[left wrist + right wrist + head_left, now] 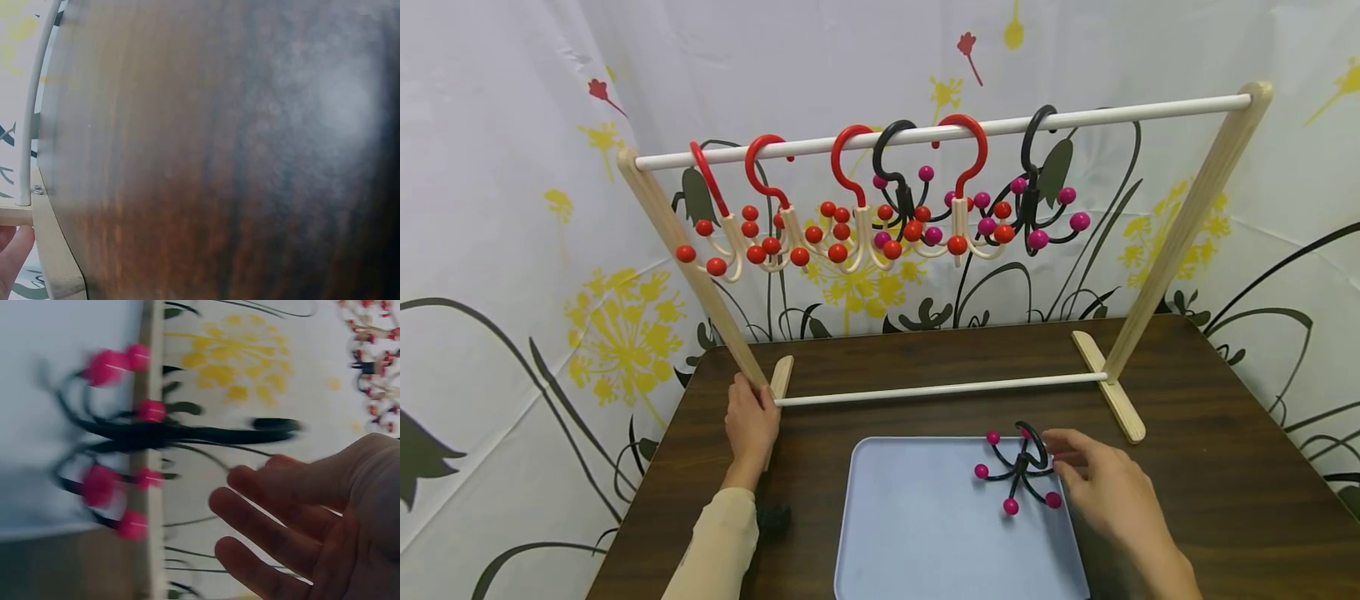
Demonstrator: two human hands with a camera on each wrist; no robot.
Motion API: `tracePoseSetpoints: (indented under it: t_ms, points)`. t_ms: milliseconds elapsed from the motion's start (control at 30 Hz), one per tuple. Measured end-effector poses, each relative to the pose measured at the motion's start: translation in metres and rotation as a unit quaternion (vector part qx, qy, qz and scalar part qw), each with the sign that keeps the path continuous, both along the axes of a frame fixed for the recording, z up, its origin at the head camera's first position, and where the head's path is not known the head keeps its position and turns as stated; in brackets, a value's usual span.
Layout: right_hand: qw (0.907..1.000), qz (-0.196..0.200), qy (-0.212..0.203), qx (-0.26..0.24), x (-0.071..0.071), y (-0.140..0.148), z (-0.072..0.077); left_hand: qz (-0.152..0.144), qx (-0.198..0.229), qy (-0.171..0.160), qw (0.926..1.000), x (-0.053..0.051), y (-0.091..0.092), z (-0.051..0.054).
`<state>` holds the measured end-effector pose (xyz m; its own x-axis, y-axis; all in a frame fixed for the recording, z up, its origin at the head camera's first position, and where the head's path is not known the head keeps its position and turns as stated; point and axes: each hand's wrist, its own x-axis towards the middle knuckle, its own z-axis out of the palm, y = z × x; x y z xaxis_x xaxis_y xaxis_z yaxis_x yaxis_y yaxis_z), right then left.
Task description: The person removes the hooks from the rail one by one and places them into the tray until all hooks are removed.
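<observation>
A black hook hanger (1022, 463) with pink ball tips stands on the light blue tray (887, 533), near its right side, hook upward. Beside it is my right hand (1105, 479), fingers loosely bent. The right wrist view shows a gap between those fingers (250, 506) and the black hook. My left hand (751, 425) grips the foot of the wooden rack's left post (700, 283); only part of that hand shows in the left wrist view. Along the white top rail (1112, 117) hang several cream hangers with red hooks (865, 217) and two black ones with pink balls (1030, 200).
The rack's right post (1187, 242) stands on a wooden foot (1112, 392), and a white lower bar (940, 389) joins both sides behind the tray. Under everything is a dark brown table (1210, 467). A flower-printed curtain (512, 208) hangs behind. A small dark object (773, 518) lies near my left forearm.
</observation>
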<state>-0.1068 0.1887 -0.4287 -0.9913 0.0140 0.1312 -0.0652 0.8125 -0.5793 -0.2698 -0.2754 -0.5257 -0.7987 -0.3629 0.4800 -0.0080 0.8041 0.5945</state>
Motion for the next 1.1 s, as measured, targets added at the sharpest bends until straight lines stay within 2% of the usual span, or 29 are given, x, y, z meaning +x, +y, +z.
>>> tracePoseSetpoints:
  t_ms: [133,233,333,433,500,567,667,800,900,1100]
  points:
    - [0.9973,0.013,0.066,0.028,-0.005,0.011,0.036,0.0,0.001,-0.001,1.0,0.001,0.002,0.003]
    - [0.991,0.013,0.128,0.034,-0.011,0.017,0.068,0.0,0.0,0.002,1.0,0.001,0.003,0.004]
    - [0.9769,0.009,0.213,0.018,-0.019,0.019,0.099,-0.001,-0.001,0.004,1.0,0.002,0.004,0.002]
    - [0.9566,0.015,0.291,0.0,-0.034,0.017,0.128,0.0,0.0,-0.001,1.0,0.003,0.004,-0.001]
    - [0.9459,0.02,0.324,-0.002,-0.047,0.016,0.146,0.004,0.002,-0.003,1.0,0.004,0.004,-0.002]
    - [0.9403,0.025,0.339,0.001,-0.062,0.015,0.164,0.007,0.003,-0.004,1.0,0.003,0.003,-0.004]
    - [0.9406,0.035,0.338,0.006,-0.085,0.014,0.185,0.008,0.003,-0.003,1.0,0.002,0.003,-0.004]
    - [0.9584,0.061,0.279,-0.004,-0.113,0.013,0.202,0.005,0.001,-0.003,1.0,0.002,0.001,-0.004]
    - [0.9694,0.078,0.233,0.0,-0.13,0.012,0.206,0.005,0.0,-0.003,1.0,0.003,0.0,-0.004]
    - [0.9809,0.088,0.173,0.009,-0.15,0.011,0.208,0.003,-0.006,0.004,1.0,0.002,-0.001,-0.001]
